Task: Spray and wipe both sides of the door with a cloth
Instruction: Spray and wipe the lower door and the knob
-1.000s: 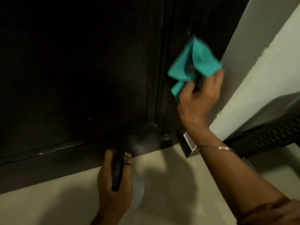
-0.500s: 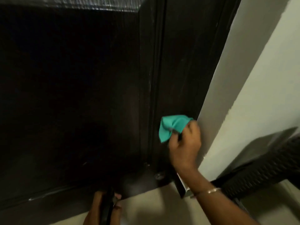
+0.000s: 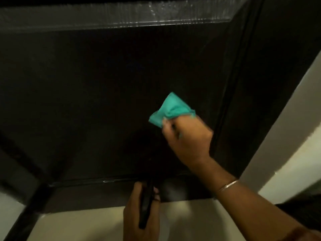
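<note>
A dark brown panelled door (image 3: 104, 94) fills most of the view, seen from low down near its bottom rail. My right hand (image 3: 189, 140) presses a bunched teal cloth (image 3: 171, 109) against the recessed panel, right of centre. Below it, in front of the bottom rail, my left hand (image 3: 140, 216) is closed around a dark spray bottle (image 3: 146, 206); the bottle's body is mostly hidden in the hand and looks black in the dim light. A thin metal bangle (image 3: 227, 186) sits on my right wrist.
A pale wall (image 3: 284, 136) runs along the door's right edge. The light floor (image 3: 78, 225) lies under the door. A dark frame strip (image 3: 26, 211) slants across the bottom left. The lighting is dim.
My right hand and the cloth have moved left from the door's right stile onto the inner panel. The view has tilted up, showing more of the panel. My left hand keeps its hold on the bottle.
</note>
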Demonstrator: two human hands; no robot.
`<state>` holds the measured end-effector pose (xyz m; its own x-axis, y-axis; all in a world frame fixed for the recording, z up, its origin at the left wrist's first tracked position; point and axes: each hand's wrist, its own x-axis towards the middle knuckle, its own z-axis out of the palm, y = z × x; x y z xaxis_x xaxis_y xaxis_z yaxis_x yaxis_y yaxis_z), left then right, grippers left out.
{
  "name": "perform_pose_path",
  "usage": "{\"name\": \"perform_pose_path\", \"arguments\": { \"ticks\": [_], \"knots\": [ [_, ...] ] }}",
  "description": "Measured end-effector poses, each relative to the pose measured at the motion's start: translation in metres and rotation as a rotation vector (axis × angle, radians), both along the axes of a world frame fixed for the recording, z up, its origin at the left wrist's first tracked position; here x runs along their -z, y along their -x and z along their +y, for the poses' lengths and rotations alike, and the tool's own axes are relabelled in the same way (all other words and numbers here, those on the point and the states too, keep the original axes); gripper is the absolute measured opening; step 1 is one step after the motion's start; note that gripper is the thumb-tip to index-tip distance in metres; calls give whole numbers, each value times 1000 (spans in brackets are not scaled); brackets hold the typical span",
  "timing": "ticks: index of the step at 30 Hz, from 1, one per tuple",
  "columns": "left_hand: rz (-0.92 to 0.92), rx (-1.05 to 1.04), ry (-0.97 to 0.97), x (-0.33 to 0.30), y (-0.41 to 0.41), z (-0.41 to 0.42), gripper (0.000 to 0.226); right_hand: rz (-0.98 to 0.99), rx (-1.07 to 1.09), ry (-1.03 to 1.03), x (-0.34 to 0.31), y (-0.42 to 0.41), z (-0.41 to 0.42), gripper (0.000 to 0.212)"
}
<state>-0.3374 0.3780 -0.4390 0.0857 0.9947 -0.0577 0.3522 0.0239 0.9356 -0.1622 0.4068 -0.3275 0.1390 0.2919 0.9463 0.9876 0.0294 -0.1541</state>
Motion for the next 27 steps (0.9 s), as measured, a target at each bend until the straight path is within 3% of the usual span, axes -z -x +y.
{"name": "perform_pose_path", "arguments": {
  "ticks": [3,4,6,9,11,16,19,23,27],
  "knots": [
    [-32,72,-92,5,25,-3,10,-344,-70,401,94,4,-4,19],
    [-25,88,-108,4,34,-5,4,-431,-83,532,116,1,-12,27],
    [-35,33,-57,7,43,-3,23,-494,-123,683,135,-9,-21,36],
    [-51,-27,73,9,44,13,25,-536,-94,523,83,-32,-27,20],
    [-86,2,156,4,42,19,17,-476,-39,314,29,-48,-30,26],
    [-73,-4,-36,-10,56,-3,25,-9,121,-6,-69,-29,-18,37],
    [-54,25,-91,-7,71,-7,18,-83,111,-55,-54,19,15,31],
    [-67,-44,-37,3,88,-4,18,-431,-95,222,28,69,46,36],
    [-11,-145,24,26,114,-5,23,-656,-299,728,124,77,28,72]
  ]
}}
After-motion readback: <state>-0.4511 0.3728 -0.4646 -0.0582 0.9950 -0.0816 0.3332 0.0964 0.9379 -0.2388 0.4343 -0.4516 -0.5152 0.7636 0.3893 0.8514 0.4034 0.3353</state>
